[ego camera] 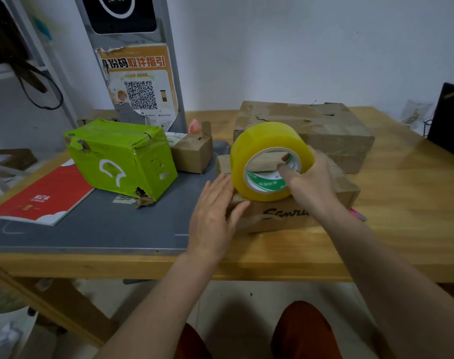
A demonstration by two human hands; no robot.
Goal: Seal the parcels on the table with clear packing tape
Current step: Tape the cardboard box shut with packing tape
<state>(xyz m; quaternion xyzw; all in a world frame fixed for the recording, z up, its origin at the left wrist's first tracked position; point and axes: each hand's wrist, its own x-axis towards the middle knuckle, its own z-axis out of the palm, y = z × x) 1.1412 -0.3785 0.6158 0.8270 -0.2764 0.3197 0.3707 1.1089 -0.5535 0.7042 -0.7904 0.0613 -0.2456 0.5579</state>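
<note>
Wooden table (376,203) w/ grey mat: right hand (311,187) grips yellowish clear packing tape roll (259,149) through core, on brown cardboard box (285,216). Left hand (213,213) flat, fingers straight, pressing box's left edge. Advice: anchor tape end, pull taut along seam.

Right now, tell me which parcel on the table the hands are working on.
The brown cardboard box with black script lettering, nearest the table's front edge. The yellowish tape roll sits on it, gripped by the right hand; the left hand rests flat against its left end.
</note>
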